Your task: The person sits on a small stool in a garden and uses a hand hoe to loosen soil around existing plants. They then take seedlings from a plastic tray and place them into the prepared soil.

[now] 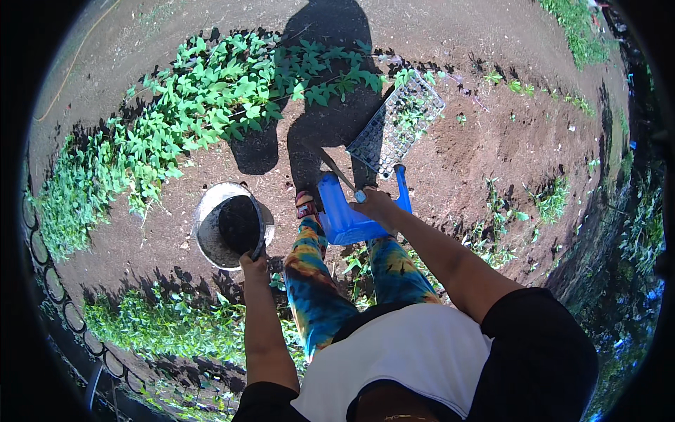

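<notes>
My left hand (254,263) is closed at the near right rim of a pale, dirt-streaked bucket (209,235), apparently on its handle. Dark soil-like matter or shadow shows inside the bucket. My right hand (377,209) is closed around a long, narrow tool (341,172) with a pale blue handle end; its slim, blade-like part points up and left. Directly beneath that hand is a blue plastic stool (341,221), tilted in front of my legs. Whether my right fingers also grip the stool, I cannot tell.
A seedling tray (380,144) with small green plants lies on the soil beyond the stool. Leafy vines (211,91) spread across the far left. Low weeds (176,320) grow at the near left, and more weeds (552,200) at the right. My shadow (327,84) falls ahead.
</notes>
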Action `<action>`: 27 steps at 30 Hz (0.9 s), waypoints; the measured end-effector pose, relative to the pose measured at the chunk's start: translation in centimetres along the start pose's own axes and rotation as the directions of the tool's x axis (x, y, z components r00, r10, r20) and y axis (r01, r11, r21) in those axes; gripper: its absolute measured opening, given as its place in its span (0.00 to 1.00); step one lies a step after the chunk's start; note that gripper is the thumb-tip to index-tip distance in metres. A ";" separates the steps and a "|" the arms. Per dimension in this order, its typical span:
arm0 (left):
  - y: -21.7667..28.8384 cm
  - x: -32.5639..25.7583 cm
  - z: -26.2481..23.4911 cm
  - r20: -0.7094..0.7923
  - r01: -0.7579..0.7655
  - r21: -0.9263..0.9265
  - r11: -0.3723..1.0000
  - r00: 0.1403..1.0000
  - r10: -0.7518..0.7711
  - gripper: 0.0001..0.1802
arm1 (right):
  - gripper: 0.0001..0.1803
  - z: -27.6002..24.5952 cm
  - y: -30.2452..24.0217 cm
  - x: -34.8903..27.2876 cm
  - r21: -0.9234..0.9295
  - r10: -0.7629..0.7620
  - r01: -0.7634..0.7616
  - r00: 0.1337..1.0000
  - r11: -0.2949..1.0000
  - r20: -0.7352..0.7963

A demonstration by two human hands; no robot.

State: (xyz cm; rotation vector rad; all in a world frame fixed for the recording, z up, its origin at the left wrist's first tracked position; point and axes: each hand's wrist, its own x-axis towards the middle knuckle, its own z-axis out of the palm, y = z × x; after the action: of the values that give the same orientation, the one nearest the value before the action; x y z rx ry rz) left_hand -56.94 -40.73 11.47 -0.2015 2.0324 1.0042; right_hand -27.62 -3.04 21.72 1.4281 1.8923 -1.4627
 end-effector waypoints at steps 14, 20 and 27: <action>-12.9 20.7 0.3 0.080 0.396 -0.796 0.458 0.818 -0.569 0.13 | 0.30 12.2 -0.3 8.0 -0.169 0.233 -0.213 0.967 0.962 0.104; -15.6 17.1 -1.6 -0.062 0.597 -0.478 0.644 0.709 -0.703 0.25 | 0.32 13.4 -0.7 9.4 -0.265 0.315 -0.261 0.930 0.928 0.188; 2.2 10.0 5.9 -0.252 0.050 -0.477 0.878 0.949 -0.191 0.34 | 0.34 16.0 4.7 13.9 -0.247 0.249 -0.177 0.921 0.953 0.298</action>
State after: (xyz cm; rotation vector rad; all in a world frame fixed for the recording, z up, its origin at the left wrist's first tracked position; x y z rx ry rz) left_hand -60.70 -32.93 3.37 -0.7674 1.9688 1.4398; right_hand -34.07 -10.38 2.33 1.1667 1.5800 -1.2559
